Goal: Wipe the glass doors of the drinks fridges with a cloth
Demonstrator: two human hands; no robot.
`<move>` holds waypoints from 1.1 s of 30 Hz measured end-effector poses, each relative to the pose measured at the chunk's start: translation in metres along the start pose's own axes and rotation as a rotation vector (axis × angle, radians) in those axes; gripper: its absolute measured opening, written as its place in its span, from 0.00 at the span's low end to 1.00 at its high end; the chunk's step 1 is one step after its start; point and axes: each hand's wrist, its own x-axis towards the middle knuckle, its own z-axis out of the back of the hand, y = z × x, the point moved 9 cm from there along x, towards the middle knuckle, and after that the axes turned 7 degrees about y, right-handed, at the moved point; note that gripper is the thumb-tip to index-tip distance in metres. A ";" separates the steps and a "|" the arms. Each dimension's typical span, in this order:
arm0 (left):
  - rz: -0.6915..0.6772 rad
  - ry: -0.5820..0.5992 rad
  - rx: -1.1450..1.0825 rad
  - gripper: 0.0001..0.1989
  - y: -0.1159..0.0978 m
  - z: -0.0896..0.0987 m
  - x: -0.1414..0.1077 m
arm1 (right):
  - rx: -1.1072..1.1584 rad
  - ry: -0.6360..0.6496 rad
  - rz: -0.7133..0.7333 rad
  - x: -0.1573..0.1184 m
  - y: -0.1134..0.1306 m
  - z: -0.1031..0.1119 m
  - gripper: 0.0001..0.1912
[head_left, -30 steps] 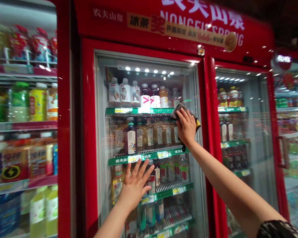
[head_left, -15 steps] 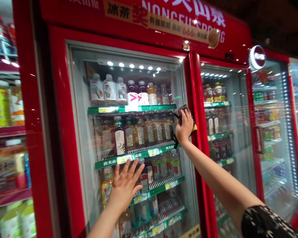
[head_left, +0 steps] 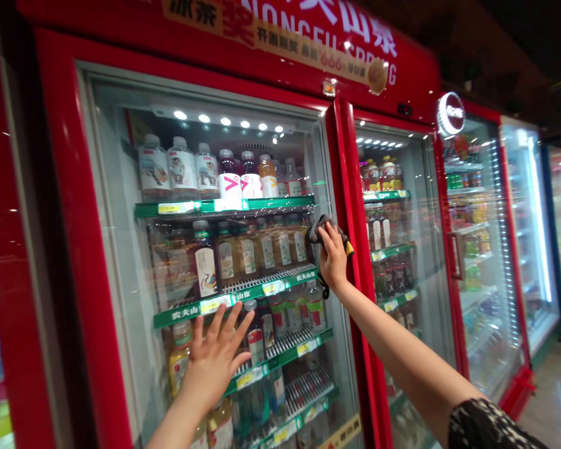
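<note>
My right hand [head_left: 333, 257] presses a grey cloth [head_left: 320, 228] with dark and yellow edging against the glass door [head_left: 116, 168] of a red drinks fridge, close to the door's right frame. Part of the cloth is hidden under the palm. Lower and to the left, my left hand [head_left: 219, 355] has its fingers spread flat at the same glass, holding nothing. Behind the pane, bottles [head_left: 206, 262] stand on shelves with green price strips [head_left: 234, 299].
A second glass door [head_left: 421, 249] of the red fridge is to the right. Farther right stand another red-framed fridge [head_left: 477, 249] with a handle and a lit white one [head_left: 530, 224]. A red upright panel [head_left: 16, 249] is at the left, and tiled floor [head_left: 558, 380] shows at lower right.
My right hand has slid a little down the glass with the cloth, which looks more bunched. The left hand keeps its place on the pane. The view has turned slightly right.
</note>
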 end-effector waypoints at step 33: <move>0.013 -0.053 0.096 0.54 0.000 0.004 -0.002 | -0.243 0.078 0.055 0.131 -0.031 0.019 0.33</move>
